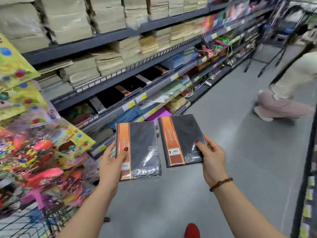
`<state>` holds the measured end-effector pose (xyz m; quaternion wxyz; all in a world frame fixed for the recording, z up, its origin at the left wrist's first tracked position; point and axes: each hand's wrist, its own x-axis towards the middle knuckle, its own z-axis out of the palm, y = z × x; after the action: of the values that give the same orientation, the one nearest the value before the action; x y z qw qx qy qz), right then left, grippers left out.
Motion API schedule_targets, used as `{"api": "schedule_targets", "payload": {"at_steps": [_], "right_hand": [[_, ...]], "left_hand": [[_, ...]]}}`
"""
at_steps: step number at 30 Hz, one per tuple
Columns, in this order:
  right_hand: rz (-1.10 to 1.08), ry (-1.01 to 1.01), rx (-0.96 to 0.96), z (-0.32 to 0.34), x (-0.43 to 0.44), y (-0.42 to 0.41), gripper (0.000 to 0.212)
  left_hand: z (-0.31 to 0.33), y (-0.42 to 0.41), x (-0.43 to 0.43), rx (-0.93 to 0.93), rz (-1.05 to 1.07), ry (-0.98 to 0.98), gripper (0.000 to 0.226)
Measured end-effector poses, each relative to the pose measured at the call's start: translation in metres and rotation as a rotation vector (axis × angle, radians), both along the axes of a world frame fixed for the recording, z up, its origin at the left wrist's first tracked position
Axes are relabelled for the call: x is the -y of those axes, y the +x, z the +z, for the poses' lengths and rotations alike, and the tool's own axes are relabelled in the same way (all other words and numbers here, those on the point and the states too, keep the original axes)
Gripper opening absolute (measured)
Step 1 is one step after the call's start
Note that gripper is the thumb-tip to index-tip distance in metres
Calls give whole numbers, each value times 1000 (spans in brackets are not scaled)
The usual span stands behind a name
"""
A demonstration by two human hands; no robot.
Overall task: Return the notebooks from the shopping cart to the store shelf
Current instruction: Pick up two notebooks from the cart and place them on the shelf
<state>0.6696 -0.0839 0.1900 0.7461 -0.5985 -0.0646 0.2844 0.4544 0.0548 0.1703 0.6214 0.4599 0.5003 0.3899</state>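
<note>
The left hand (112, 162) grasps one black notebook (142, 148), and the right hand (211, 155) grasps a second notebook (181, 140). Both are held above the floor (240, 152), near the shelf (120, 86).

A grey polished floor (223, 152) runs ahead of the hands and below them. Dark metal shelving (120, 36) stacked with pale paper bundles (109, 60) rises beyond and to their left, and another dark rack (307, 169) stands at their right.
</note>
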Motion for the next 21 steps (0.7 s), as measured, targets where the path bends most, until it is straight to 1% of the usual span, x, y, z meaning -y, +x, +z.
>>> {"api": "schedule_targets", "payload": {"at_steps": [4, 8, 13, 15, 21], "right_hand": [[101, -8, -18, 3, -22, 70, 32], [222, -18, -4, 3, -55, 124, 35], [326, -35, -28, -10, -113, 162, 41], [360, -62, -30, -18, -141, 174, 40], [450, -124, -20, -36, -223, 203, 43]], "left_hand": [[2, 56, -1, -40, 62, 0, 46], [3, 97, -7, -54, 158, -7, 45], [-5, 133, -40, -77, 269, -45, 44], [-10, 142, -60, -80, 318, -57, 42], [-44, 177, -131, -35, 459, -133, 42]]}}
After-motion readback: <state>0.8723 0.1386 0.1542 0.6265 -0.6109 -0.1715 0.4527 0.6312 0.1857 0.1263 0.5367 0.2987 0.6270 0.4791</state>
